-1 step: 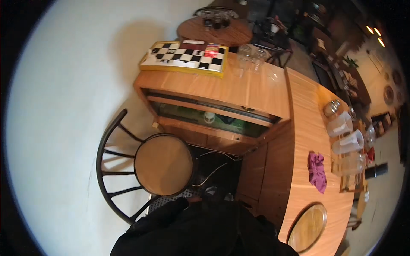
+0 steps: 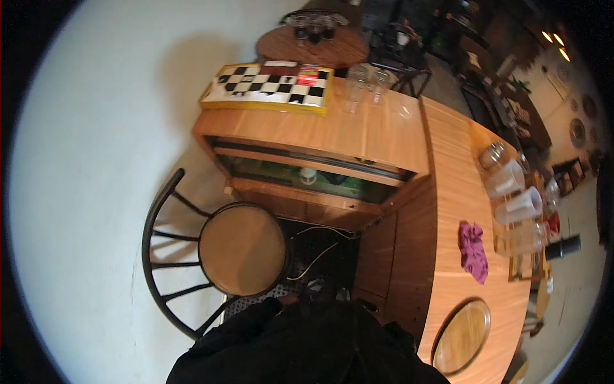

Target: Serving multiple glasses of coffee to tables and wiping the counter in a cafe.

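My dark sleeves and clothing fill the lower edge. A small skin-coloured patch beside the left cuff seems to be part of my left hand (image 2: 291,299); its fingers are hidden. My right hand does not show. Left of me stands a round-seated chair (image 2: 243,249) with a curved black spindle back. On the wooden counter (image 2: 451,198) to my right lie a crumpled purple cloth (image 2: 472,253) and an oval wooden tray (image 2: 462,336). I see neither hand touching them.
A checkered board (image 2: 265,86) with small boxes on it and clear glasses (image 2: 356,83) top the low wooden cabinet (image 2: 307,131). Translucent plastic cups (image 2: 519,206) line the counter's far side. Cables (image 2: 316,259) run over the dark floor between chair and counter.
The view has shifted slightly, so the cabinet, counter and their contents sit a little further left in the picture. No object has visibly moved.
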Demonstrator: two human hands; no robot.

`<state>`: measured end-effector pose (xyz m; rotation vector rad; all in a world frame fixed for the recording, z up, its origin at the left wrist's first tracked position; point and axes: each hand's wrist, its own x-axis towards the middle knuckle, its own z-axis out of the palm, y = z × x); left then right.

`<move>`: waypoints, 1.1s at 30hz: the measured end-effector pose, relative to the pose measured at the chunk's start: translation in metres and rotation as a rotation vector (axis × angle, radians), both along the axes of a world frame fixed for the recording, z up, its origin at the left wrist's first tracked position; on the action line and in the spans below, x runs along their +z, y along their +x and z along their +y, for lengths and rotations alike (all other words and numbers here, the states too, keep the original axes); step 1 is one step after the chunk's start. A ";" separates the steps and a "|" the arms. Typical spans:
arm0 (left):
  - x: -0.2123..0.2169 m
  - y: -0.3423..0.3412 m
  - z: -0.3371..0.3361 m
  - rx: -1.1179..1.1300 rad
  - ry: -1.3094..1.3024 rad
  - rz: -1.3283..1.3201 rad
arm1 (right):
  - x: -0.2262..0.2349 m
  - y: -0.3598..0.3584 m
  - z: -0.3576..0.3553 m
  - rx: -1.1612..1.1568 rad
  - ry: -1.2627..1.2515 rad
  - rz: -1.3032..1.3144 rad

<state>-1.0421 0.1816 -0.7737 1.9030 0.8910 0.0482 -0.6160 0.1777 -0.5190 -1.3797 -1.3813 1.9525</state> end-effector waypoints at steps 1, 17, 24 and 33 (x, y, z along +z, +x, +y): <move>-0.001 0.003 0.006 -0.048 0.032 -0.002 | 0.001 -0.001 -0.008 -0.044 -0.011 0.008; 0.068 0.099 0.078 -0.423 -0.461 -0.304 | 0.061 -0.017 -0.255 -0.339 0.018 -0.584; 0.054 0.195 0.072 -0.439 -1.022 -0.005 | 0.383 0.003 -0.377 -1.160 0.118 -0.355; 0.160 0.381 -0.126 -0.947 -0.704 0.043 | 0.587 -0.034 -0.704 -1.973 0.754 -1.913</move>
